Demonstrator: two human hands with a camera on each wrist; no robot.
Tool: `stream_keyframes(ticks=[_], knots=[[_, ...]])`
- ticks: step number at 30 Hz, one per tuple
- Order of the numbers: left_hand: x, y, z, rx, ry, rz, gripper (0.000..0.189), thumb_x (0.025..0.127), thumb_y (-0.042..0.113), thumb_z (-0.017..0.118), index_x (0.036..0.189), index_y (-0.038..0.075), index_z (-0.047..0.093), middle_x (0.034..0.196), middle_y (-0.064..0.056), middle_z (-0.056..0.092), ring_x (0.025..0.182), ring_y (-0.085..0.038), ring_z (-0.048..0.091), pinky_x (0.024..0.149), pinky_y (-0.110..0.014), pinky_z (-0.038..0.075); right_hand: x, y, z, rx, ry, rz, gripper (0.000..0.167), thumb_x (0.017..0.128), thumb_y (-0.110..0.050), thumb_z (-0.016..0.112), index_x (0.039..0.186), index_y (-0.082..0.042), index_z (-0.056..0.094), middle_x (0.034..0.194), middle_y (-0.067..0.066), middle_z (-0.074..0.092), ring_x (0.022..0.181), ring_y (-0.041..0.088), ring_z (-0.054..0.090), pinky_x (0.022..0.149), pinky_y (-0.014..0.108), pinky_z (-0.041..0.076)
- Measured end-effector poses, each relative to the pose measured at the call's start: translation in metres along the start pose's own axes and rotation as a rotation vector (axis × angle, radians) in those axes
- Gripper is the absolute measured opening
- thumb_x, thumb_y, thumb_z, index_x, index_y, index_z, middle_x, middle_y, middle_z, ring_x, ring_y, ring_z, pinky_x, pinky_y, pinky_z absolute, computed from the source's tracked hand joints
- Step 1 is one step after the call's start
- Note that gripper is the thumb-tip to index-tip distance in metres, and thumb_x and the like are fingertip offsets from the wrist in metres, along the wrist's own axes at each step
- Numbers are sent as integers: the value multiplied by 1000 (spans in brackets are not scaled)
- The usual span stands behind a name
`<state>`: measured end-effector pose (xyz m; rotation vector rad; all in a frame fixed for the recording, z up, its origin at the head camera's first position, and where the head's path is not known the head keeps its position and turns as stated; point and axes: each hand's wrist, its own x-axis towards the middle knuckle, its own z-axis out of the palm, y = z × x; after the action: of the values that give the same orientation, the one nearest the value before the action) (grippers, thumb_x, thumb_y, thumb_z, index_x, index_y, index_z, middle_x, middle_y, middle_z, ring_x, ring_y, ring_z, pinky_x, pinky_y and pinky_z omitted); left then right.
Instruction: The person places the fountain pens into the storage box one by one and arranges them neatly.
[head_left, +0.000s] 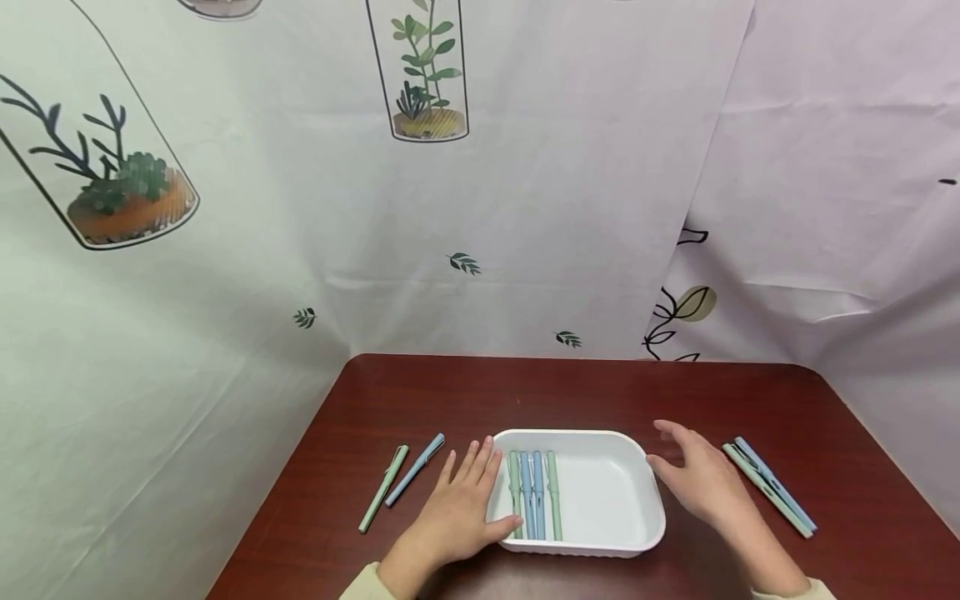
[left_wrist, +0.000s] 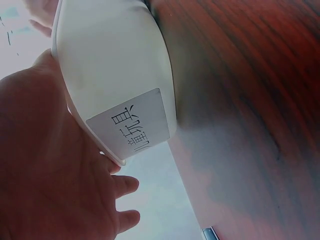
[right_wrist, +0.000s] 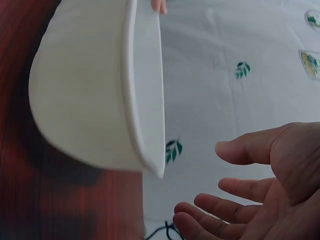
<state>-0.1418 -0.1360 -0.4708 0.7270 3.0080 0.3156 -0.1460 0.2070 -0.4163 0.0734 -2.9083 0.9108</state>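
A white plastic tray [head_left: 607, 500] stands on the table, with several light green and light blue pens [head_left: 539, 496] lying side by side in its left part. My left hand [head_left: 467, 508] rests on the tray's left rim, its fingers straight and spread and its thumb over the near left corner. Seen from the left wrist, the palm [left_wrist: 50, 150] lies against the rim above a printed label [left_wrist: 132, 125] on the tray's side. Just off the right rim, my right hand [head_left: 701, 479] holds nothing, with thumb and fingers apart; the right wrist view shows a gap between hand and tray.
Left of the tray lie a green pen [head_left: 384, 489] and a blue pen [head_left: 415, 471]. Another blue pen [head_left: 780, 487] and green pen [head_left: 767, 490] lie together beyond my right hand. Patterned white cloth [head_left: 525, 208] hangs behind and beside the dark red table [head_left: 465, 392].
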Motion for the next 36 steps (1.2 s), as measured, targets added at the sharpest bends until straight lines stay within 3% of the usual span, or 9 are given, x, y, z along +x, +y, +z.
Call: stream_keyframes(ticks=[10,20,27,36], knots=[[0,0,-1,-6,11,4,93,93,67,55,159,6,31,168,-14,20,154,-35,19,120,-61,17,-3,34,-12,-84,10,37,60,93,-23,69,142,4,48,131,33,56,111,50,58,84,64,47],[0,1,0,0,2,-4,94,93,68,54,160,7,30,169,-12,18,155,-34,18,121,-60,16,-8,64,-17,-136,6,81,61,95,-24,65,144,4,43,141,39,44,130,61,39,92,75,38],[1,1,-1,0,8,-5,94,93,68,54,160,7,30,169,-12,18,155,-33,18,121,-60,16,-12,81,-22,-151,-22,102,64,97,-26,62,147,6,38,142,41,38,126,62,40,92,71,39],[1,1,1,7,10,-10,94,92,68,55,160,7,30,169,-12,19,155,-33,18,121,-60,16,-14,102,-21,-167,-81,190,73,96,-28,63,151,7,31,136,43,37,120,62,42,90,71,40]])
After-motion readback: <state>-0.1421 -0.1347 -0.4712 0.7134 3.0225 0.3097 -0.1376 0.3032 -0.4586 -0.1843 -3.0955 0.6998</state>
